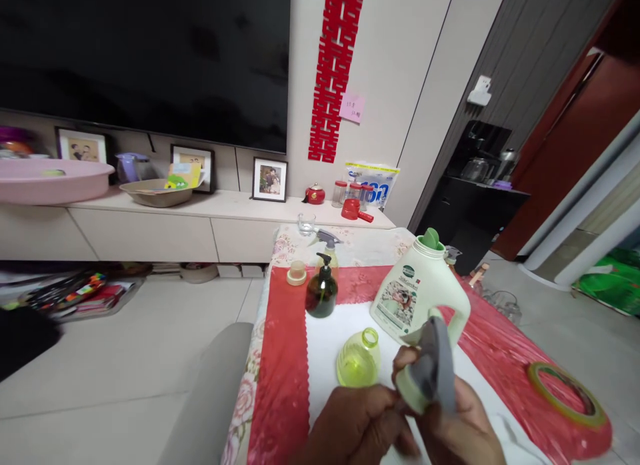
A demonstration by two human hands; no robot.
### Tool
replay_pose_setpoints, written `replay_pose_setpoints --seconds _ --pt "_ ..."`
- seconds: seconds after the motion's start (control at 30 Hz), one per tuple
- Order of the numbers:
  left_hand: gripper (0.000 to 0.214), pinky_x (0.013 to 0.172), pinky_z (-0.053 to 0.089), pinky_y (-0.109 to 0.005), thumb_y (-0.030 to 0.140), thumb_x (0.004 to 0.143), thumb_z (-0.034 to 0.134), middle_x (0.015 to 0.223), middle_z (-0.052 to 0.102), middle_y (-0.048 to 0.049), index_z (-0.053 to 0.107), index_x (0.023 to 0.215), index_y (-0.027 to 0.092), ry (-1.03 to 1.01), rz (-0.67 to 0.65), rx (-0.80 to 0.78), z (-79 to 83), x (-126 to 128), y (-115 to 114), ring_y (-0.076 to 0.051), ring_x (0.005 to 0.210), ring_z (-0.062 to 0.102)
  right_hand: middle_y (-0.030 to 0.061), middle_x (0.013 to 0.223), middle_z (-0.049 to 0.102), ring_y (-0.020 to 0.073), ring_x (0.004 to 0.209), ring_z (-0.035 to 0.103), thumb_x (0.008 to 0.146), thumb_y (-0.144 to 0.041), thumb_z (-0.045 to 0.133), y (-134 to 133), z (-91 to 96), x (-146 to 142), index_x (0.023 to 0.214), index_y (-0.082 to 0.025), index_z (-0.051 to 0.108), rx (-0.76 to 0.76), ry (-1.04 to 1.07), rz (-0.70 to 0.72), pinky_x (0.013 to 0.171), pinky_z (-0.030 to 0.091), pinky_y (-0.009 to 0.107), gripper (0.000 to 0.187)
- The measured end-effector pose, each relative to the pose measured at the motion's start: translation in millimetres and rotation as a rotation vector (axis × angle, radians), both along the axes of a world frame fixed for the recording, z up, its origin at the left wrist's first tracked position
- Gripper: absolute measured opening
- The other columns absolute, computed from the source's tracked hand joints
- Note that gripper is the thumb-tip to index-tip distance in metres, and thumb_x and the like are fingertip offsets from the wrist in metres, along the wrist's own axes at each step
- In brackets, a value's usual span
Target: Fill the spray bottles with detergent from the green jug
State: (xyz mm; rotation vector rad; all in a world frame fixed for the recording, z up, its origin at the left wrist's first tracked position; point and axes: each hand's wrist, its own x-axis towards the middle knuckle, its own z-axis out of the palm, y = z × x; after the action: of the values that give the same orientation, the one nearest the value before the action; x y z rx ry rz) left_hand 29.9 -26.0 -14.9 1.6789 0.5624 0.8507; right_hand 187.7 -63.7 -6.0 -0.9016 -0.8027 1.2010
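Observation:
My right hand (460,425) is wrapped around a grey spray trigger head (434,365) with a pale collar, raised above the table and blurred. Close against the collar, my left hand (365,422) has its fingers pinched together; what exactly sits between the fingertips is hidden. Just beyond my hands stands an uncapped yellow-green clear bottle (358,360) with a little liquid at the bottom. Behind the trigger head is a large pale-green detergent jug (417,295), its mouth holding a green spout (430,238).
A dark pump bottle (321,293), a pale cap (297,273) and another spray bottle (330,248) stand at the table's far left. A glass cup (306,223) is behind them. A tape roll (567,393) lies at the right on the red cloth (285,358).

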Motion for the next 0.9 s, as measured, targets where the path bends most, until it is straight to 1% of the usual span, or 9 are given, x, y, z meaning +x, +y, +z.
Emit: replay_pose_setpoints --seconds 0.03,0.13,0.27,0.33,0.43,0.5,0.57,0.77,0.9 --pt "0.047 0.073 0.052 -0.03 0.057 0.099 0.045 0.086 0.078 -0.0065 0.077 0.096 0.022 -0.008 0.06 0.091 0.0 -2 1 -0.02 0.079 0.072 0.0086 0.078 0.065 0.0155 0.06 0.058 0.062 -0.046 0.089 1 0.9 9 0.092 -0.016 0.075 0.066 -0.024 -0.05 0.049 0.046 0.026 0.044" --pt "0.031 0.086 0.053 -0.032 0.039 0.102 0.046 0.104 0.076 -0.0064 0.072 0.111 0.025 -0.049 0.298 0.241 -2.4 -9 11 -0.021 0.097 0.07 0.0122 0.091 0.068 0.0192 0.074 0.064 0.064 -0.039 0.09 3 7.9 36 0.077 -0.016 0.07 0.193 0.008 -0.39 0.056 0.05 0.028 0.033" --pt "0.027 0.099 0.05 -0.039 0.031 0.097 0.049 0.117 0.072 -0.0088 0.066 0.116 0.022 -0.063 0.543 0.123 -11.6 -8 37 -0.024 0.113 0.066 0.0111 0.098 0.067 0.0174 0.078 0.062 0.066 -0.032 0.09 3 18.5 55 0.061 -0.013 0.055 0.33 0.039 -0.67 0.049 0.043 0.022 0.04" --pt "0.037 0.106 0.046 -0.044 0.029 0.089 0.058 0.13 0.066 -0.0109 0.061 0.125 0.02 -0.014 0.531 0.037 -17.4 0 47 -0.028 0.123 0.06 0.0113 0.106 0.066 0.0198 0.085 0.064 0.07 -0.027 0.087 4 19.4 54 0.061 -0.013 0.052 0.403 -0.029 -0.743 0.052 0.046 0.025 0.039" --pt "0.05 0.11 0.044 -0.045 0.026 0.079 0.066 0.134 0.064 -0.0102 0.059 0.128 0.021 0.048 0.44 -0.01 -26.1 15 53 -0.03 0.127 0.058 0.0107 0.102 0.068 0.0201 0.084 0.065 0.08 -0.023 0.079 7 15.3 45 0.082 -0.014 0.068 0.45 -0.136 -0.752 0.059 0.051 0.03 0.015" --pt "0.04 0.107 0.045 -0.043 0.027 0.082 0.061 0.125 0.067 -0.009 0.062 0.122 0.021 0.034 0.385 -0.023 -31.9 22 52 -0.028 0.12 0.061 0.0092 0.094 0.069 0.02 0.08 0.066 0.084 -0.026 0.076 10 11.4 37 0.106 -0.014 0.073 0.453 -0.18 -0.73 0.066 0.054 0.036 0.025" --pt "0.032 0.104 0.047 -0.041 0.029 0.087 0.057 0.119 0.068 -0.0087 0.063 0.117 0.02 -0.005 0.362 -0.004 -37.5 26 51 -0.026 0.114 0.063 0.009 0.094 0.07 0.0204 0.078 0.067 0.087 -0.027 0.074 11 8.3 30 0.118 -0.014 0.072 0.45 -0.207 -0.716 0.07 0.055 0.039 0.034" --pt "0.029 0.104 0.046 -0.041 0.027 0.09 0.057 0.119 0.067 -0.0081 0.063 0.118 0.022 -0.024 0.345 0.104 -44.6 27 46 -0.025 0.116 0.061 0.0075 0.093 0.071 0.0162 0.073 0.065 0.084 -0.023 0.078 8 9.2 23 0.116 -0.015 0.074 0.399 -0.263 -0.737 0.068 0.054 0.034 0.033" --pt "0.03 0.105 0.045 -0.041 0.026 0.091 0.056 0.121 0.067 -0.0083 0.062 0.121 0.022 -0.013 0.334 0.137 -45.3 29 44 -0.025 0.117 0.06 0.0084 0.091 0.07 0.0183 0.076 0.066 0.085 -0.024 0.077 2 14.4 21 0.115 -0.013 0.074 0.41 -0.263 -0.818 0.065 0.052 0.032 0.032"
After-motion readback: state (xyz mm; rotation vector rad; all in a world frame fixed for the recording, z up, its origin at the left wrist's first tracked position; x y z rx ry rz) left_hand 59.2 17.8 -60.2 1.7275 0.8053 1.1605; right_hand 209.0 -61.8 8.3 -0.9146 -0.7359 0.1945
